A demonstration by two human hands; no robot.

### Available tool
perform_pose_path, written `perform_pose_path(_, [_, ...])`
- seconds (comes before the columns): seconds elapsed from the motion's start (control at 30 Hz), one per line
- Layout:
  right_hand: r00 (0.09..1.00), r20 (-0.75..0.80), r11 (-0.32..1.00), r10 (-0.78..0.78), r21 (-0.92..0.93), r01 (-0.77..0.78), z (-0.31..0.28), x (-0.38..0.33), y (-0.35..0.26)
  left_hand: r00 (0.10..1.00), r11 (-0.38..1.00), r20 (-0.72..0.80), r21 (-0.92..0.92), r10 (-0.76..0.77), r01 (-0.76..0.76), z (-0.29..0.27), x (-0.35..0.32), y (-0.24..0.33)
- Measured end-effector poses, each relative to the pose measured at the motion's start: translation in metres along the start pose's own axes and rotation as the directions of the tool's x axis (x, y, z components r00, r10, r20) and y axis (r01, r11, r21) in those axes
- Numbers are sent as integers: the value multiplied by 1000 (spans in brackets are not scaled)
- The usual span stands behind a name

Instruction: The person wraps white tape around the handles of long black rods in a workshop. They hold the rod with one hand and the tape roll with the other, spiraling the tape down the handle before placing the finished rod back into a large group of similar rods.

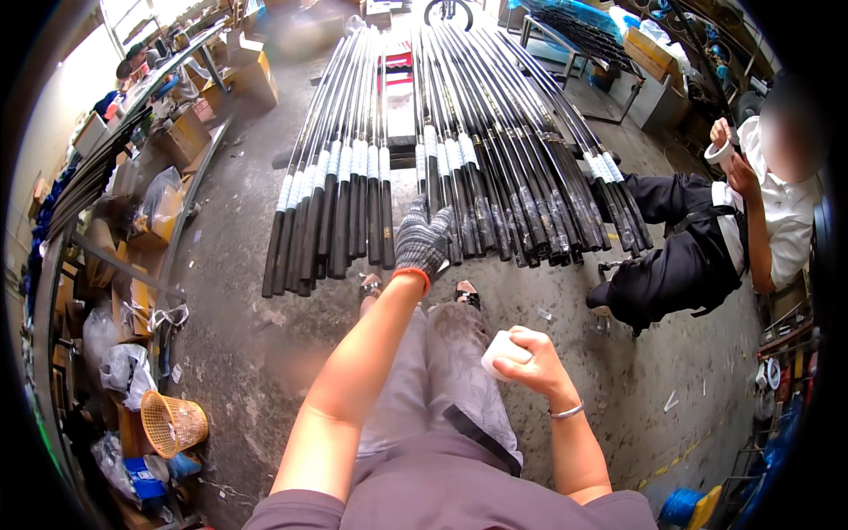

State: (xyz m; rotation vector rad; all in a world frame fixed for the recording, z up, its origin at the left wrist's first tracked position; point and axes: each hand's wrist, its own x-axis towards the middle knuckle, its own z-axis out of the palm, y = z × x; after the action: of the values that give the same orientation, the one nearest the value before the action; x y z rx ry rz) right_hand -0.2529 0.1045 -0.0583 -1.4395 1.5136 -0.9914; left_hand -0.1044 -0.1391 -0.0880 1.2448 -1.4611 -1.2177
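Observation:
Many long, thin poles [343, 203] with thick black handles lie side by side, handle ends toward me. Light blue-white bands wrap several of them above the handles. My left hand [422, 243], in a grey striped knit glove, is closed around a black pole handle near the middle of the row. Its fingertips are partly hidden among the handles. Bare and closed, my right hand [539, 364] holds a roll of white tape [506, 355] in front of my right thigh, apart from the poles.
To the right a co-worker [707, 238] sits close to the poles, holding a white roll [718, 153]. A metal rack [115, 256] with boxes and bags runs along the left, with an orange basket [174, 424] beside it. Behind stand a cardboard box [252, 79] and another pole-laden table [579, 40].

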Motion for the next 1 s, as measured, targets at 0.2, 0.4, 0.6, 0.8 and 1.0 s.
perform_pose_path(0.2, [997, -67, 997, 25, 75, -20, -4, -9, 22, 999, 971, -25, 237, 29, -22, 4, 1, 15])
perform_pose_path(0.4, [994, -98, 994, 40, 105, -29, -5, -15, 38, 999, 926, 21, 377, -24, 15, -1, 9, 28])
perform_pose_path(0.6, [994, -79, 989, 70, 137, -59, -3, -14, 29, 958, 594, 287, 774, -19, -220, 3, 12, 42])
perform_pose_path(0.8, [999, -2, 996, 51, 70, -51, 11, -6, 28, 895, 645, 207, 631, 396, -432, -9, -33, 15])
perform_pose_path(1.0, [996, 45, 992, 76, 99, -80, 23, 3, 24, 879, 910, 358, -150, -315, 387, -56, -118, -50])
